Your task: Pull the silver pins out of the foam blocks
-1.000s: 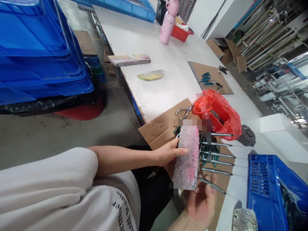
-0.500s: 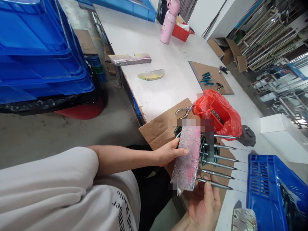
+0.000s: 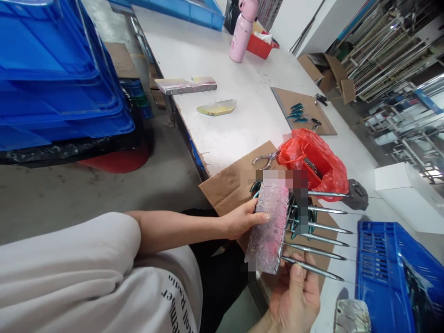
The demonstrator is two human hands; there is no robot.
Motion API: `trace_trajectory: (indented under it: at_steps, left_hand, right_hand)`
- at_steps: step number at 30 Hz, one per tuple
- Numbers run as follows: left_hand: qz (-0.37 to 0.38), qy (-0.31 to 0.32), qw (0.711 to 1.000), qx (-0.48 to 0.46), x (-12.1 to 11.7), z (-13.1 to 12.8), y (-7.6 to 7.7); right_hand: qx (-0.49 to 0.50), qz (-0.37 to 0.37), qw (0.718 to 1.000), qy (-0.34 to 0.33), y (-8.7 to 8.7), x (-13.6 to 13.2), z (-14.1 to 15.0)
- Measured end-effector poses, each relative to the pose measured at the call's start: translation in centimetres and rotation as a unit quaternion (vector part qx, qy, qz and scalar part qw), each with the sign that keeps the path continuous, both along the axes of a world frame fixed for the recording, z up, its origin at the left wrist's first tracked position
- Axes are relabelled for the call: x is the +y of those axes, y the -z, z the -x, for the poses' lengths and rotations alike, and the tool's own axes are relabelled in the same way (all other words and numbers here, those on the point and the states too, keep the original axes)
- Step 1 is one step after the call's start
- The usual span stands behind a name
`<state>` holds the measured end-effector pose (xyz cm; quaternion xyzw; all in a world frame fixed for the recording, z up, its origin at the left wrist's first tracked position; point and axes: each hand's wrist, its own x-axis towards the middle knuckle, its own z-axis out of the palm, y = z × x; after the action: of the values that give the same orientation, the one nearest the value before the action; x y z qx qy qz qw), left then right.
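Note:
My left hand [image 3: 244, 218] grips a flat block [image 3: 272, 222], silvery and pink with a crinkled surface, thumb on its face. Several slim silver fishing lures [image 3: 326, 252] stick out in a row from the block's right edge, thin wires at their far tips. At the block's lower corner, my right hand [image 3: 294, 291] pinches the near end of the lowest lure [image 3: 314, 268] between thumb and fingers. Behind the block, a pile of dark teal lures [image 3: 296, 222] lies on a cardboard sheet [image 3: 229, 185], partly hidden and blurred by pixelation.
Pliers [image 3: 265, 159] lie beside a red plastic bag [image 3: 312, 162]. A blue crate [image 3: 376, 259] stands at the right, near a small silvery block [image 3: 352, 317]. Farther off are a yellowish foam piece [image 3: 217, 107], a pink bottle [image 3: 242, 34] and a board with teal lures [image 3: 296, 112]. Blue bins [image 3: 65, 92] are stacked left.
The row of lures now reaches a little farther right, with tips tilted slightly lower. Both hands keep their hold, and the block has barely shifted.

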<state>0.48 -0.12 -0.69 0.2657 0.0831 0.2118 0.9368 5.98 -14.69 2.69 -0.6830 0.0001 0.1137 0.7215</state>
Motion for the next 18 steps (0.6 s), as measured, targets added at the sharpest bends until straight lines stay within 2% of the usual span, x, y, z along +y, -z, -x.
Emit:
trace_trajectory:
  at_steps: [5, 11, 18]
  left_hand:
    - [-0.005, -0.001, 1.0, 0.006, 0.0, 0.1, -0.1]
    - [-0.011, 0.014, 1.0, -0.019, 0.0, 0.3, -0.3]
    - [-0.004, 0.015, 0.999, -0.033, 0.0, 0.3, -0.1]
  right_hand:
    - [0.004, -0.016, 1.0, -0.025, 0.0, -0.2, 0.0]
    - [0.029, -0.011, 0.999, -0.014, -0.2, 0.0, 0.2]
    - [0.034, 0.005, 0.998, -0.06, 1.0, 0.3, -0.2]
